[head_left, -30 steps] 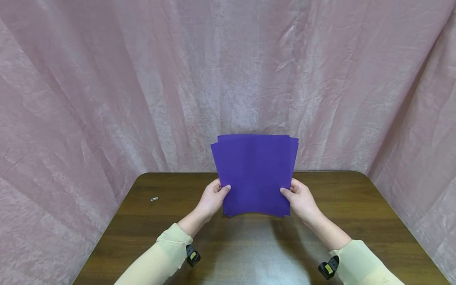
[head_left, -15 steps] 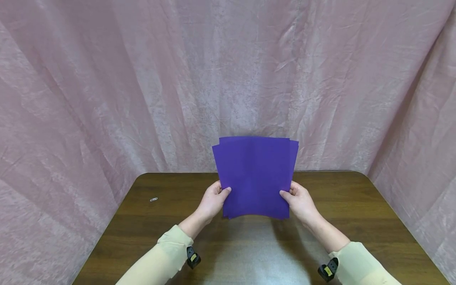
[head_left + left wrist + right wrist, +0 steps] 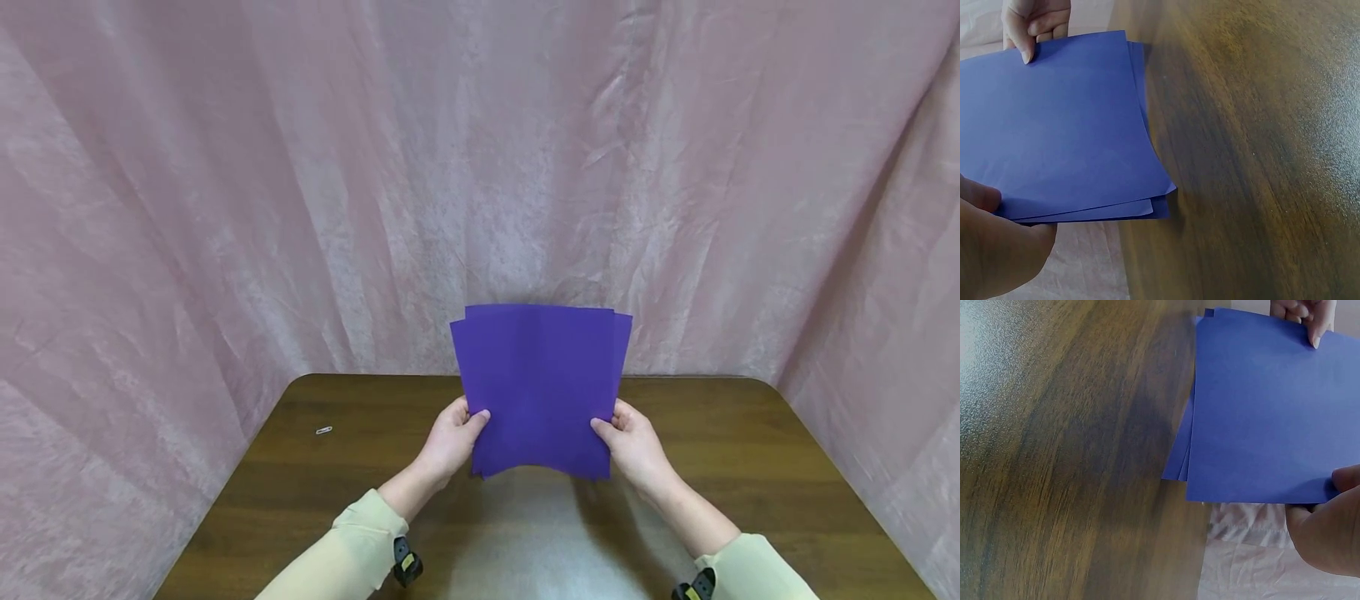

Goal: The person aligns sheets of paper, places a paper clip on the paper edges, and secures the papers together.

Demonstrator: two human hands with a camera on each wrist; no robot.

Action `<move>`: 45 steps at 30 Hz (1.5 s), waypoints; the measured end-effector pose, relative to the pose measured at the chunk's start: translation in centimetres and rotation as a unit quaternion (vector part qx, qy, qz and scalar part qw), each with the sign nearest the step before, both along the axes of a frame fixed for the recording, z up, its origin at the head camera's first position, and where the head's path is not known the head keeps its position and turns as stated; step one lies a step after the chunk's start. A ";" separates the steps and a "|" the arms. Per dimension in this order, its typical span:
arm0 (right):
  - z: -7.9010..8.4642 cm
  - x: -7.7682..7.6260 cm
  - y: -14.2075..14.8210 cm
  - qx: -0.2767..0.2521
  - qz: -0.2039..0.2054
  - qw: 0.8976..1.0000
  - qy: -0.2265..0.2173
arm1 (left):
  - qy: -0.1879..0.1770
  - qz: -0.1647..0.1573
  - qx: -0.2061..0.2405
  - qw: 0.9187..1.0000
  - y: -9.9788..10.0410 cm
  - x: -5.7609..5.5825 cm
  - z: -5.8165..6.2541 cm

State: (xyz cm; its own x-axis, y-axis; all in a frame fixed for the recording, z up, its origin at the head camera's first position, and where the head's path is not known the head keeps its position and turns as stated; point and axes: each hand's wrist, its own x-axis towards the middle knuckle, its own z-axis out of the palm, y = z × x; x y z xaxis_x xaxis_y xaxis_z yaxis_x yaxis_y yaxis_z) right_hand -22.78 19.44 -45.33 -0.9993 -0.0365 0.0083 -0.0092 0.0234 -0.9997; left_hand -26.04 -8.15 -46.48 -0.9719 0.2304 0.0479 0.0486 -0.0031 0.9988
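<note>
Several purple sheets of paper (image 3: 536, 383) are held up over the table in the head view, their edges fanned unevenly at the top corners. My left hand (image 3: 452, 437) pinches the stack at its left edge, thumb on the near face and fingers behind. On the opposite edge my right hand (image 3: 636, 440) grips it the same way. The paper bows a little between the hands. In the left wrist view the lower corners of the sheets (image 3: 1072, 125) are out of line with one another. From the right wrist, offset layers also show along the bottom of the stack (image 3: 1266, 412).
A small paper clip (image 3: 323, 430) lies on the brown wooden table (image 3: 750, 467), toward the far left. Behind the table and along its sides hang pink curtains (image 3: 525, 167). Light reflects off the table's near middle.
The purple stack and both hands sit slightly lower in the head view than before. The table edge and paper clip have also shifted down a little. Both hands keep their grip.
</note>
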 end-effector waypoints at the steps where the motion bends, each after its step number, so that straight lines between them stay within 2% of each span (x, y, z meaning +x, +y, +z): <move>1: -0.1 0.0 0.0 0.000 0.000 1.000 -0.001 | 0.000 0.001 0.000 1.000 0.0 0.1 -0.1; 16: -0.9 0.3 -0.2 0.014 -0.008 1.000 0.006 | 0.001 -0.005 0.019 1.000 0.1 0.3 -0.8; 32: -0.3 -0.1 -0.3 0.012 -0.015 1.000 0.020 | 0.013 -0.015 0.024 1.000 0.2 -0.1 -0.1; 45: -1.5 0.5 -0.7 0.036 -0.023 0.999 0.014 | 0.007 -0.023 0.036 0.999 0.1 0.9 -1.3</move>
